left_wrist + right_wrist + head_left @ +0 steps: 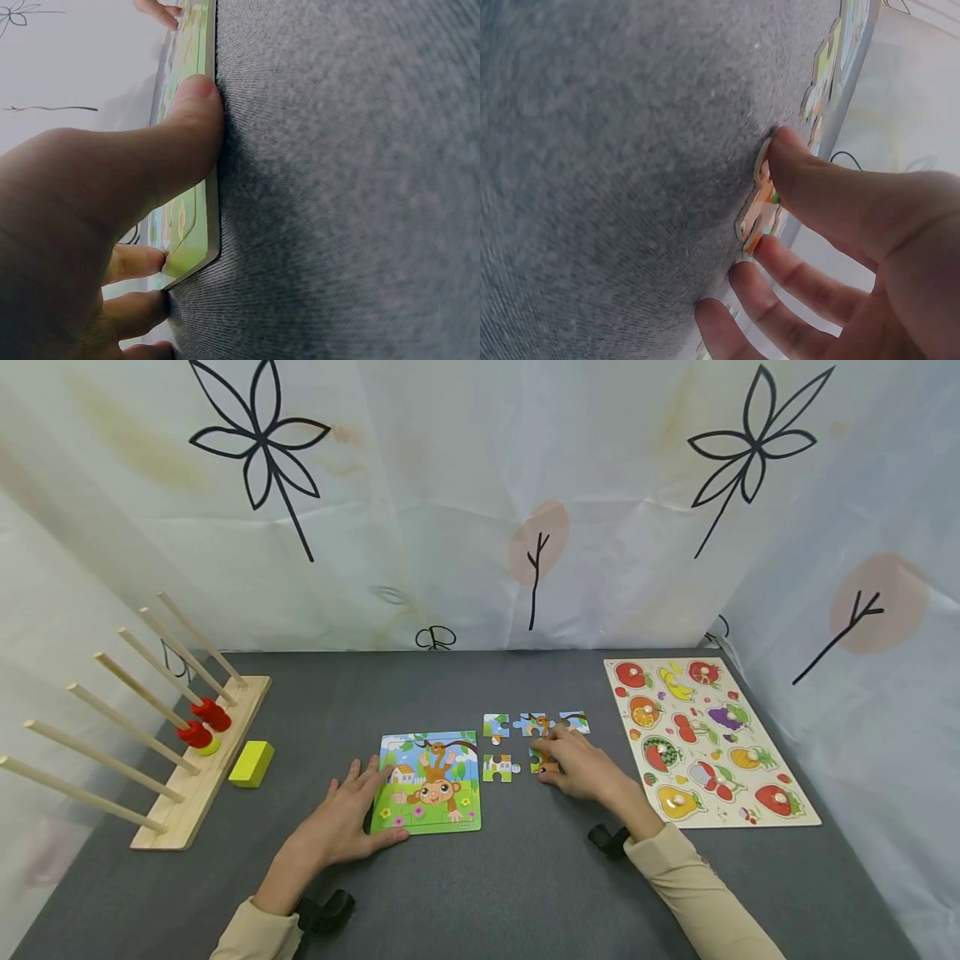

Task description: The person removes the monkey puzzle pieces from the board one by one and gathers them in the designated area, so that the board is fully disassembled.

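A monkey jigsaw puzzle (431, 785) in a green-edged tray lies flat on the grey table. My left hand (345, 814) rests at its left side with the fingers spread. In the left wrist view the thumb (196, 112) presses on the puzzle's near edge, and fingertips touch round the corner. To the right, my right hand (581, 764) pinches a loose puzzle piece (759, 206) between thumb and index finger, low against the table. Other loose pieces lie around it: a house piece (497, 767), a leafy piece (496, 727) and a branch piece (574, 722). My fingers partly cover the pinched piece.
At the left stands a wooden peg rack (180, 806) with tall rods and red and yellow beads. A yellow block (252, 764) sits beside it. A fruit puzzle board (705, 743) lies at the right. Patterned cloth (465, 485) hangs behind the table.
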A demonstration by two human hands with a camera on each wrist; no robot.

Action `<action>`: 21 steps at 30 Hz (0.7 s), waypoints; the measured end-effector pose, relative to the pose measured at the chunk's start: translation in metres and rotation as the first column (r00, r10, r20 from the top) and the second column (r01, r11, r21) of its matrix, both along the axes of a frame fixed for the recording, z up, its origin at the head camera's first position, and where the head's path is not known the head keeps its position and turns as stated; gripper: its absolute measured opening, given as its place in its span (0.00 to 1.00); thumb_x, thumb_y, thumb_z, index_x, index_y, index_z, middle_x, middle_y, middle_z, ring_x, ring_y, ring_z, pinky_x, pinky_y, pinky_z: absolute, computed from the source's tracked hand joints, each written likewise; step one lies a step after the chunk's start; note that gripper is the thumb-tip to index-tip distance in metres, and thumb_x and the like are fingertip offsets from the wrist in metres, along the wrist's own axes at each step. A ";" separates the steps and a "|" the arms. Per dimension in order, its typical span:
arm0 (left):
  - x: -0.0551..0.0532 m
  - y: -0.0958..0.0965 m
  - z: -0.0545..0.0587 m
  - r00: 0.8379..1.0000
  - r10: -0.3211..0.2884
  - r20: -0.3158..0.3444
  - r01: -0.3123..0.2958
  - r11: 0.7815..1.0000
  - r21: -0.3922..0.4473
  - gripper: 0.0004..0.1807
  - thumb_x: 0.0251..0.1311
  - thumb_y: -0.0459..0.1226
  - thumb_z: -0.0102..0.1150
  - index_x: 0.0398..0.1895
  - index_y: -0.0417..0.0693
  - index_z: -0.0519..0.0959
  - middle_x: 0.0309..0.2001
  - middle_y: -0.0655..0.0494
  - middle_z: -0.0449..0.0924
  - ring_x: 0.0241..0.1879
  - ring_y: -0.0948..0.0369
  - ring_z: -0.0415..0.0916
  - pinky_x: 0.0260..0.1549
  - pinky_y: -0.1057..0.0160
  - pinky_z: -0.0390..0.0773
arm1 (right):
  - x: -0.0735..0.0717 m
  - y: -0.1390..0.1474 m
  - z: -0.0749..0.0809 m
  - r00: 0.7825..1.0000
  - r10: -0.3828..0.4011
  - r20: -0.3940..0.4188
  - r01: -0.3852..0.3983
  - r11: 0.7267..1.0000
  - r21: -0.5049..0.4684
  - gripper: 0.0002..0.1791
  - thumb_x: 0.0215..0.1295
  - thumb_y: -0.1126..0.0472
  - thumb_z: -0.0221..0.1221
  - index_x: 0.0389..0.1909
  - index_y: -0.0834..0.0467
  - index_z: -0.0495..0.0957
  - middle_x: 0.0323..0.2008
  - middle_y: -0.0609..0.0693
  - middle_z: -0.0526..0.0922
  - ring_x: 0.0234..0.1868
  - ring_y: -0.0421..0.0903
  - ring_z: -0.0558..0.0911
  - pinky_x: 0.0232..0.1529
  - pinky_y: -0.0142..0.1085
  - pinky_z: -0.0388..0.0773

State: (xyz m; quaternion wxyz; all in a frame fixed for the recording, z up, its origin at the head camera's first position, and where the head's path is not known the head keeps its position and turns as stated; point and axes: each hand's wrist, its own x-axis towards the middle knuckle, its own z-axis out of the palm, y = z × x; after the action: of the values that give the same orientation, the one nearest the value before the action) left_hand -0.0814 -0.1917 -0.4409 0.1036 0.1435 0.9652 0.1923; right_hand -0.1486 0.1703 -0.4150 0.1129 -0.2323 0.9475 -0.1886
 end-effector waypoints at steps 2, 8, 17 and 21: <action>0.000 0.000 0.000 1.000 0.000 -0.002 0.000 1.000 0.000 0.56 0.55 0.60 0.71 0.79 0.39 0.60 0.78 0.29 0.53 0.76 0.26 0.50 0.65 0.20 0.56 | 0.001 -0.001 0.000 1.000 -0.001 0.006 0.001 1.000 0.001 0.26 0.68 0.60 0.67 0.66 0.58 0.78 0.53 0.55 0.77 0.42 0.47 0.72 0.33 0.37 0.69; 0.001 -0.001 -0.001 1.000 -0.006 -0.016 0.006 1.000 0.003 0.55 0.55 0.60 0.71 0.78 0.39 0.60 0.78 0.29 0.54 0.76 0.26 0.50 0.65 0.20 0.57 | 0.002 -0.003 0.001 1.000 -0.002 -0.023 0.002 1.000 -0.001 0.26 0.67 0.60 0.68 0.65 0.57 0.78 0.54 0.56 0.77 0.42 0.47 0.72 0.33 0.38 0.70; 0.000 -0.001 -0.001 1.000 -0.002 -0.012 0.002 1.000 0.001 0.55 0.55 0.60 0.71 0.78 0.39 0.60 0.78 0.29 0.54 0.76 0.26 0.50 0.65 0.20 0.57 | 0.007 -0.023 -0.001 0.987 0.039 -0.153 -0.051 0.996 -0.074 0.23 0.65 0.60 0.69 0.61 0.53 0.81 0.52 0.55 0.79 0.45 0.50 0.76 0.39 0.43 0.75; 0.001 -0.001 -0.001 1.000 -0.001 -0.012 0.001 1.000 0.004 0.55 0.55 0.60 0.71 0.78 0.39 0.60 0.78 0.29 0.54 0.76 0.26 0.50 0.64 0.20 0.57 | 0.010 -0.037 0.001 0.990 0.057 -0.133 -0.070 0.993 -0.096 0.23 0.66 0.60 0.69 0.61 0.52 0.82 0.52 0.54 0.80 0.47 0.51 0.78 0.40 0.44 0.78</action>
State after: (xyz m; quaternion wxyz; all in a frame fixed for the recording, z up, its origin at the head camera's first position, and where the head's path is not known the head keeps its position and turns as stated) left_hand -0.0808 -0.1924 -0.4415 0.0974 0.1453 0.9654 0.1934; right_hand -0.1386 0.1335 -0.4145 0.0452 -0.2793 0.9343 -0.2167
